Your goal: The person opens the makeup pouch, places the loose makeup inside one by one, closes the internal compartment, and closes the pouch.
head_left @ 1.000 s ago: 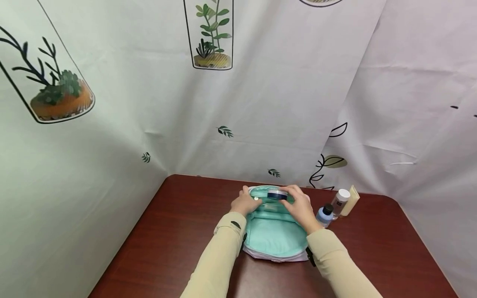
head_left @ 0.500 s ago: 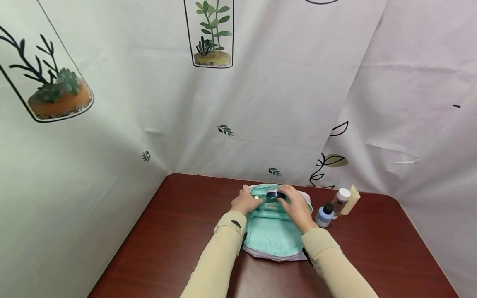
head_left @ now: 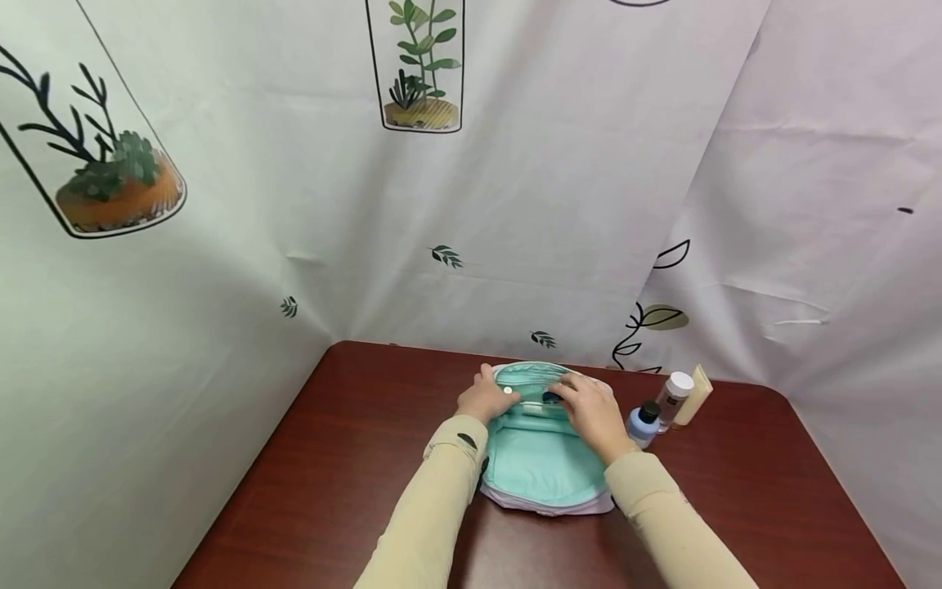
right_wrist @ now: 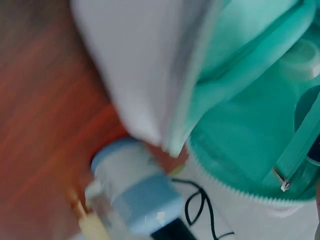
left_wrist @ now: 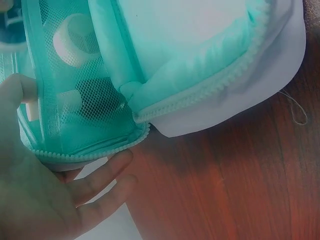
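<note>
At lower centre, the right hand [head_left: 594, 411] pinches the dark jar [head_left: 550, 397] inside the bag [head_left: 540, 468], whose mesh pocket [left_wrist: 75, 75] could snag it if the left hand [head_left: 483, 400] gripping its rim [left_wrist: 107, 151] slackens.

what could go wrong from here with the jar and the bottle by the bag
The dark blue jar, held in the right hand near the edge of the mesh pocket, might snag there or slip. The pocket already holds a white round item, so the fit may be tight. The blue bottle stands close beside the bag, so a bump from that arm could tip it.
</note>
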### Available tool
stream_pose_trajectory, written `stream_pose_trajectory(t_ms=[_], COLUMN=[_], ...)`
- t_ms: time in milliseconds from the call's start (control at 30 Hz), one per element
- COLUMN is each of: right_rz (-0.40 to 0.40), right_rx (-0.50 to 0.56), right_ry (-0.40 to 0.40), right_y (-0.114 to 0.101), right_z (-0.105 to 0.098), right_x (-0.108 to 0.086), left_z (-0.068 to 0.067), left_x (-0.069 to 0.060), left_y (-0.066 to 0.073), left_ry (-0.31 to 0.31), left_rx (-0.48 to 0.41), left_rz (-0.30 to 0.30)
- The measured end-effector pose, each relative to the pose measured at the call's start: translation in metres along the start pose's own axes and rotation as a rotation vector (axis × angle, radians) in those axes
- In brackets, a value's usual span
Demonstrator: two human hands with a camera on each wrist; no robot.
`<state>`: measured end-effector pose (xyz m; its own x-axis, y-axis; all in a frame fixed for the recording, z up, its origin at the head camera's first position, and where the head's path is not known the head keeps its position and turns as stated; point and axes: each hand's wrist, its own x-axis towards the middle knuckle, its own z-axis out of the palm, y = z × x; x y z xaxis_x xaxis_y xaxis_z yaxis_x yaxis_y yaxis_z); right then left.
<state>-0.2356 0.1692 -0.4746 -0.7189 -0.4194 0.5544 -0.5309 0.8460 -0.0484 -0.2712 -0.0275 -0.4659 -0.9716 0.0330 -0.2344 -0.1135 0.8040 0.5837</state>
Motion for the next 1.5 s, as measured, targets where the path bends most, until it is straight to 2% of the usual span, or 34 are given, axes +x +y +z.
stream_pose_trajectory(t_ms=[200,433,567,833,967,1167,1333,1500], right_rz=[-0.121,-0.191,-0.162,-0.072,-0.027,0.031,0.092,0.111], right_rx=[-0.124,-0.229,-0.276,-0.334,-0.368,-0.319,-0.24,-0.204], right_ry=[-0.094,-0.077,-0.083,-0.157,-0.158,-0.126,-0.144,-0.115], right_y=[0.006,0.011,0.011,0.006,0.006,0.009,0.009,0.01], right_z=[-0.001,0.008,0.011,0.012,0.011,0.01,0.011,0.013], right_x=[-0.004,-0.012,-0.015,-0.015,-0.014,-0.01,-0.01,-0.016], left_z=[0.0,0.003,0.003,0.001,0.002,0.006,0.011,0.014], left_x=[-0.001,0.0,-0.001,-0.002,-0.001,0.003,0.006,0.004], left_y=[0.0,-0.002,-0.002,0.0,0.001,-0.003,-0.007,-0.011], left_ry=[-0.001,0.004,0.004,0.004,0.008,0.034,0.056,-0.023], left_rx=[-0.004,0.001,0.001,-0.006,-0.005,-0.023,-0.13,-0.348], left_rz=[-0.003,-0.005,-0.001,0.0,0.005,0.028,0.054,0.054])
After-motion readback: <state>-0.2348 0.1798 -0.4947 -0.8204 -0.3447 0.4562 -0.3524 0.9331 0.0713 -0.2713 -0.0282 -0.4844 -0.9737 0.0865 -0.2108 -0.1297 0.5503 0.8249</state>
